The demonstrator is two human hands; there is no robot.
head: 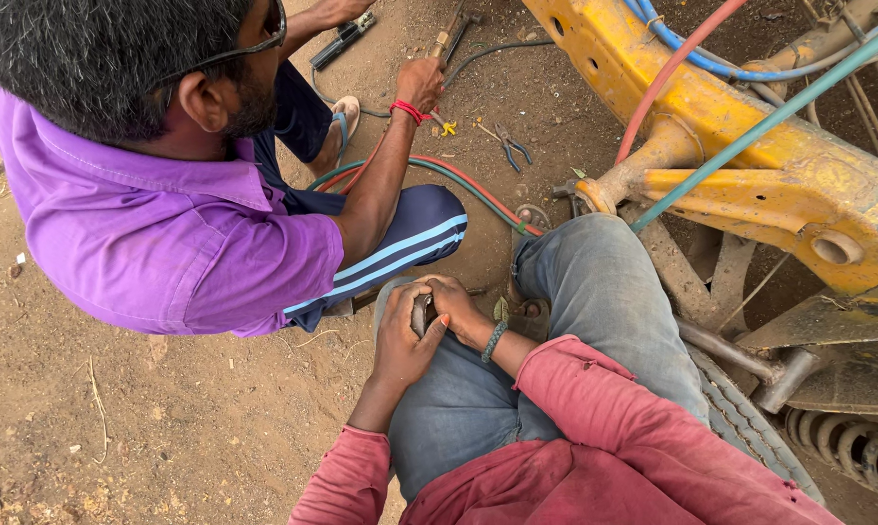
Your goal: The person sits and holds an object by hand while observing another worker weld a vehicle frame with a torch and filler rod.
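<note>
Both hands rest on the knee (439,389); the left hand (400,340) and right hand (458,306) close together around a small dark object (421,313), half hidden; pliers (510,146) lie untouched on the ground near the co-worker.

Daylight is falling on a dusty brown dirt floor (196,428), where a muddy yellow machine frame (750,136) is standing, hoses (769,122) trailing over it.
</note>
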